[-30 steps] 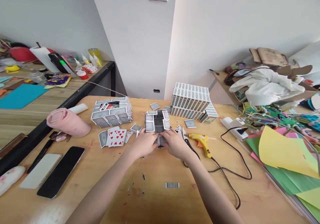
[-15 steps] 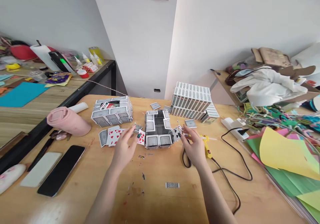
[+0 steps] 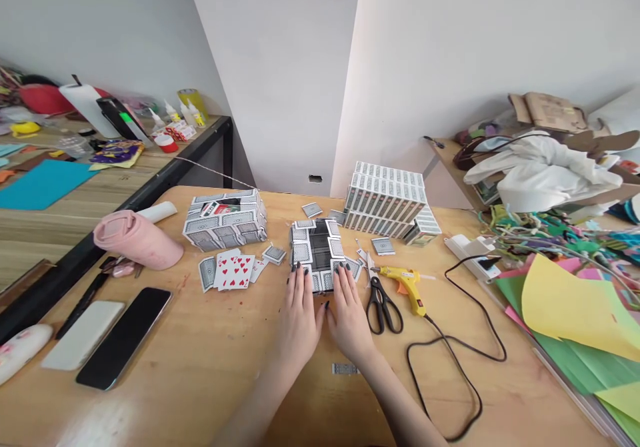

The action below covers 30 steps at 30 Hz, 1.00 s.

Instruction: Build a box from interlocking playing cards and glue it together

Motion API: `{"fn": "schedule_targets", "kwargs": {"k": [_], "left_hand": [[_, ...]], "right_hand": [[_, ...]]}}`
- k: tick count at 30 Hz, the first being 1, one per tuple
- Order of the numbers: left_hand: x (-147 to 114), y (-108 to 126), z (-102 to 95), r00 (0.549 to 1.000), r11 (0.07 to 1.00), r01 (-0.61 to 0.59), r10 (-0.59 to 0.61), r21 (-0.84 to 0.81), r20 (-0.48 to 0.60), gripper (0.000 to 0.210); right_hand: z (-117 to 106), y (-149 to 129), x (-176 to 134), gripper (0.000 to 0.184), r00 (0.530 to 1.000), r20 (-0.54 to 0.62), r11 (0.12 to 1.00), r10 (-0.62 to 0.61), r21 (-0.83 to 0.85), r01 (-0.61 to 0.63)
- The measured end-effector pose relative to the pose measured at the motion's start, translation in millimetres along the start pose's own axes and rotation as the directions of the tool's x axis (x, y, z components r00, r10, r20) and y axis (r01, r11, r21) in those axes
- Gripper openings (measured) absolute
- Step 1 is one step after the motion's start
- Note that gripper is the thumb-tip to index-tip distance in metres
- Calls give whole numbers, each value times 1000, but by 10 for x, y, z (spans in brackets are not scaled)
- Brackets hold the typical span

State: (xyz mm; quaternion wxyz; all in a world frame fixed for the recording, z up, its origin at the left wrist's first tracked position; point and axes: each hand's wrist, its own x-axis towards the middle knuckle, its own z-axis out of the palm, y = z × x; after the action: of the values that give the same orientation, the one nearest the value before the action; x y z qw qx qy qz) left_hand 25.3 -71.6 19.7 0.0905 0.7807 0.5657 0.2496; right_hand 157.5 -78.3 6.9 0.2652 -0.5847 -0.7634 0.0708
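Both hands rest at the near end of a box covered in playing cards [image 3: 320,240], whose top shows a dark middle framed by card backs. My left hand [image 3: 300,314] lies with outstretched fingers on its near left corner. On the near right corner, the fingers of my right hand [image 3: 349,310] are stretched out flat too. Both thumbs point inward at the box's near side. Just right of my right hand are black-handled scissors [image 3: 384,307] and a yellow glue gun [image 3: 413,287]. Left of the box lie loose playing cards [image 3: 234,272] and a small card stack [image 3: 274,254].
A second card-covered box [image 3: 227,220] stands at the back left, and stacked card packs [image 3: 385,197] at the back right. The glue gun's black cord [image 3: 450,360] loops across the right side. A phone [image 3: 124,337] and pink roll [image 3: 137,239] lie left.
Both hands have come inward and down from either side of the box, and their fingers now lie on its near end. The scissors and glue gun have come into fuller view.
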Motion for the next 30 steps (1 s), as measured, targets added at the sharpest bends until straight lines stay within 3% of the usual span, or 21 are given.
{"fn": "schedule_targets", "kwargs": {"k": [3, 9, 13, 17, 22, 30], "left_hand": [[1, 14, 17, 1000, 1000, 14, -14, -3, -26, 67], [-78, -158, -30, 992, 975, 53, -76, -217, -96, 50], [-89, -365, -33, 974, 965, -68, 8, -254, -228, 41], [-25, -469, -31, 921, 945, -202, 95, -256, -378, 31], [-24, -438, -11, 849, 951, -214, 69, -221, -523, 23], [-55, -407, 29, 825, 978, -205, 160, -24, -543, 20]], "right_hand": [[2, 23, 3, 76, 1000, -4, 1000, -8, -19, 8], [7, 10, -3, 70, 1000, -19, 999, -14, -43, 13], [29, 57, -10, 71, 999, -37, 998, -39, -53, 37], [32, 97, -10, 72, 997, -30, 996, -64, -56, 63], [14, 90, -4, 70, 997, -43, 997, -70, -43, 68], [13, 72, -5, 71, 997, -45, 998, -61, -33, 59]]}}
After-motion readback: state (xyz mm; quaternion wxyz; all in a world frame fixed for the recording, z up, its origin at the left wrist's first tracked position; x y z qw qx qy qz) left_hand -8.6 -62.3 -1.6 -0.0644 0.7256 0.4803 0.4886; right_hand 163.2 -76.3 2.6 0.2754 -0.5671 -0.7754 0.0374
